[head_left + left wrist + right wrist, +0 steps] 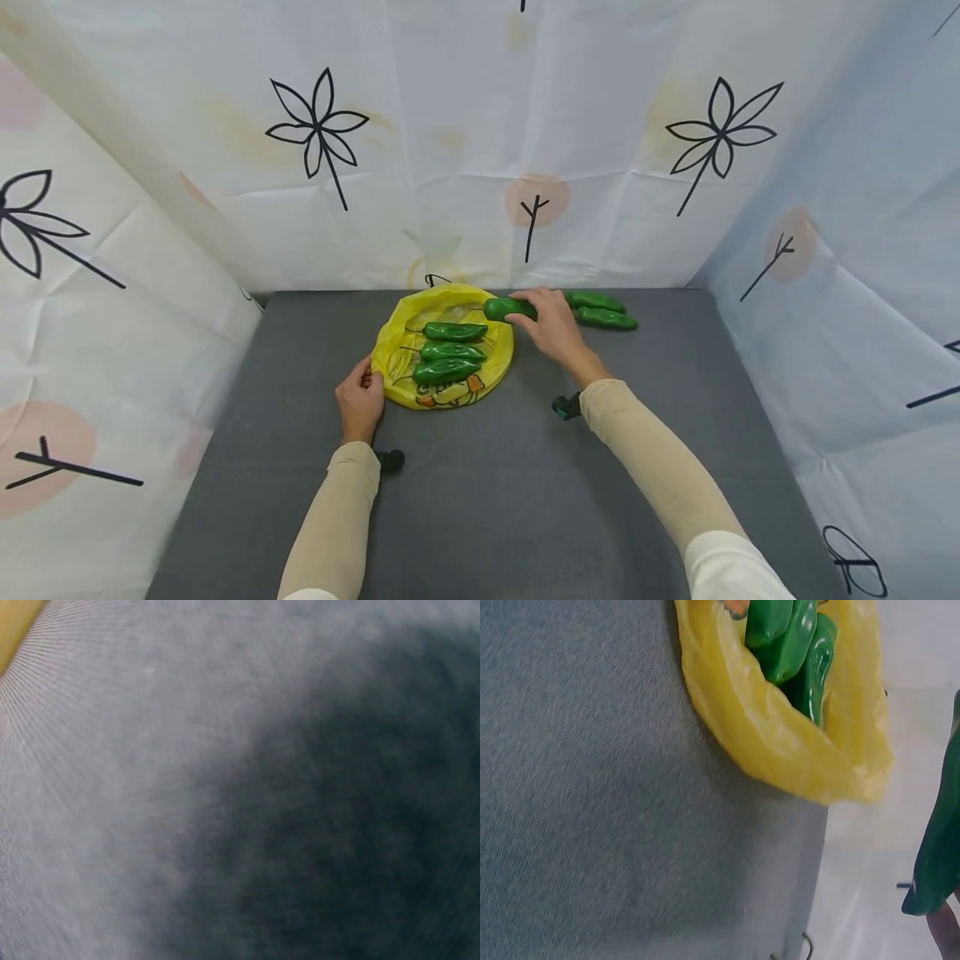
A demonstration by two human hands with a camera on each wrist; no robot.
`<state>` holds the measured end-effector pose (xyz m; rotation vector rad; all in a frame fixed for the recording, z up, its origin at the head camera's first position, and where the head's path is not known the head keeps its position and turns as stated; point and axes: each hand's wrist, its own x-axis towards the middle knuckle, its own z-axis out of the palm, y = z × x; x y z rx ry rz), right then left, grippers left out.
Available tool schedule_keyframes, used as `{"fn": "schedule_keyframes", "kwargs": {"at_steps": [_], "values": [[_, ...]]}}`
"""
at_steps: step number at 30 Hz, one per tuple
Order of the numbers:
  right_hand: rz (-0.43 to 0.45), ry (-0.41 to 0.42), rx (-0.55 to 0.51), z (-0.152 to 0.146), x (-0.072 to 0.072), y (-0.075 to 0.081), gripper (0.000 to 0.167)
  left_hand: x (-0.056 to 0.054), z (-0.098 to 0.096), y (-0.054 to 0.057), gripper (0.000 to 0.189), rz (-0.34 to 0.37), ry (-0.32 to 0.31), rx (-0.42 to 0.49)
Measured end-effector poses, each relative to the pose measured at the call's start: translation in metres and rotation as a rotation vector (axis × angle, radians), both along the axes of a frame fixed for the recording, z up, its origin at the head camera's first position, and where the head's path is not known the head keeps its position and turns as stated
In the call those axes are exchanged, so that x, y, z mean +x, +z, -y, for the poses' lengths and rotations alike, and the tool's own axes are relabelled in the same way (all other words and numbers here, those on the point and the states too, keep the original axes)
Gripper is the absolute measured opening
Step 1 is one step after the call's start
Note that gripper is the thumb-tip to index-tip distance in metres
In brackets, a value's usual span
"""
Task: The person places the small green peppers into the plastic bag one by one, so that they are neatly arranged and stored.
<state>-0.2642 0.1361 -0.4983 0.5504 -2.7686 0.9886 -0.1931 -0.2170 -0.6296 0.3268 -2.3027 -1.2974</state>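
A round yellow plastic bag (501, 354) sits open on the table, its rim spread wide. Inside lie 3 green peppers (446, 371) side by side, stems pointing left. My left hand (360, 402) pinches the bag's lower left rim. In my right hand (553, 325) is another green pepper (506, 310), held between thumb and fingers over the bag's upper right rim. That pepper (939, 840) shows at the right edge of the right wrist view, a fingertip against its end. The left wrist view has only blurred grey surface and a yellow corner.
Just beyond my right hand, 2 more green peppers (606, 318) lie at the back of the dark grey table (480, 517). White patterned cloth (450, 125) hangs behind the table and along both sides.
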Motion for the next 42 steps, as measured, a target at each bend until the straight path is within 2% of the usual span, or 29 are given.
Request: {"fn": "schedule_keyframes", "kwargs": {"at_steps": [5,11,27,33,42], "values": [[0.017,0.031,0.003,0.01,-0.002,0.003,0.044,-0.002,0.001,-0.001,0.038,-0.023,-0.006,0.001],[0.036,0.06,0.011,0.023,-0.004,0.005,0.046,-0.001,-0.001,0.001,0.037,-0.009,0.005,0.012],[0.11,0.082,0.092,0.066,-0.005,0.002,0.045,0.0,0.0,0.003,0.036,-0.005,0.024,-0.011],[0.103,0.127,0.099,0.078,-0.007,-0.004,0.042,0.0,0.0,0.004,0.036,0.008,0.017,0.004],[0.089,0.146,0.134,0.096,-0.01,-0.013,0.043,-0.002,0.001,0.0,0.037,-0.009,0.024,0.006]]}}
